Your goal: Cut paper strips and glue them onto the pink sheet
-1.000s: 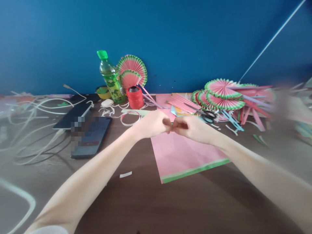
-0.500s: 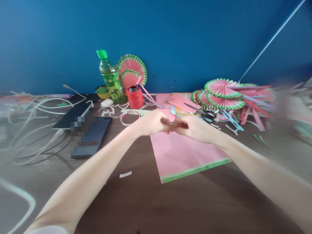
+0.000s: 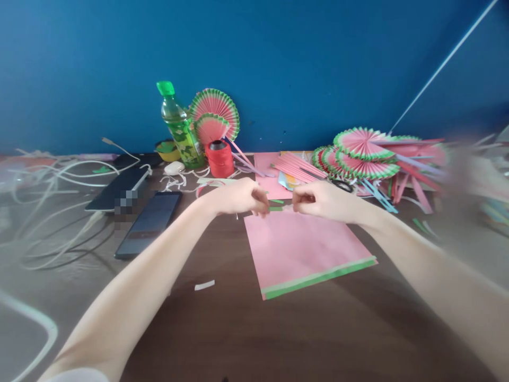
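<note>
My left hand is closed, fingertips pinched at the left end of a narrow green strip. My right hand is closed too, thumb and forefinger together at a pale, whitish strip that meets the green one in the gap between the hands. Below them lies a flat pink paper sheet with a green strip along its near edge. Another small green piece shows just behind the hands.
Behind stand a green-capped bottle, a red spool and pink-green pleated fans. More fans and pink sticks are at right. A phone, a dark tablet-like device and white cables occupy the left.
My hands have moved apart, left hand to the left and right hand to the right. The green strip and whitish strip now show between them. The pink sheet has stayed put.
</note>
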Tool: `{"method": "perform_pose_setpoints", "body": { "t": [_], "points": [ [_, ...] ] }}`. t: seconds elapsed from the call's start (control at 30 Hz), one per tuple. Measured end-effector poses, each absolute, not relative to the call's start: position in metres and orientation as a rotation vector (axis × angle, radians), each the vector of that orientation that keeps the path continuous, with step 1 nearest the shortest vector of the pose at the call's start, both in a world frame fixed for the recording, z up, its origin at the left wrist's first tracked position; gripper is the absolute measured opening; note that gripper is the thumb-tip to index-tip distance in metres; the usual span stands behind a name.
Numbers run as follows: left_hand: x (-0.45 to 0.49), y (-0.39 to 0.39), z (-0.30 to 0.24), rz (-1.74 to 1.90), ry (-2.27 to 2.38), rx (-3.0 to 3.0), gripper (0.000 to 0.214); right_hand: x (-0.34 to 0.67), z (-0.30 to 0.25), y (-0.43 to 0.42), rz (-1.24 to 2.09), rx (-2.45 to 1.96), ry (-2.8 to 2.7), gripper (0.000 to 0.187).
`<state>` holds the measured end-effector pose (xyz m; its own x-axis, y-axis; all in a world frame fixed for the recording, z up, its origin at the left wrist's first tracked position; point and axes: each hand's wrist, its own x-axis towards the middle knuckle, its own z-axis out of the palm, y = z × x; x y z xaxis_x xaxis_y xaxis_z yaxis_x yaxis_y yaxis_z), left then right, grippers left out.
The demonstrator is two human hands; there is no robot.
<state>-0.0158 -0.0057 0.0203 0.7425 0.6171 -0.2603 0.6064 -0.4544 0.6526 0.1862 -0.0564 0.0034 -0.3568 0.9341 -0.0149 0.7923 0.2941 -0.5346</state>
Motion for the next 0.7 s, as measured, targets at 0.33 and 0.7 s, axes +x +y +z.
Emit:
{"method": "perform_pose_setpoints", "body": {
  "t": [0.33,0.7],
  "points": [
    [-0.028,0.005,0.021,-0.106,1.009,2.11,0.019,0.224,0.009,-0.044,0.709,-1.959,-2.285,0.013],
    [-0.034,0.005,0.031,-0.089,1.014,2.131,0.016,0.268,0.015,-0.036,0.437,-2.465,-2.067,0.017]
  ]
}}
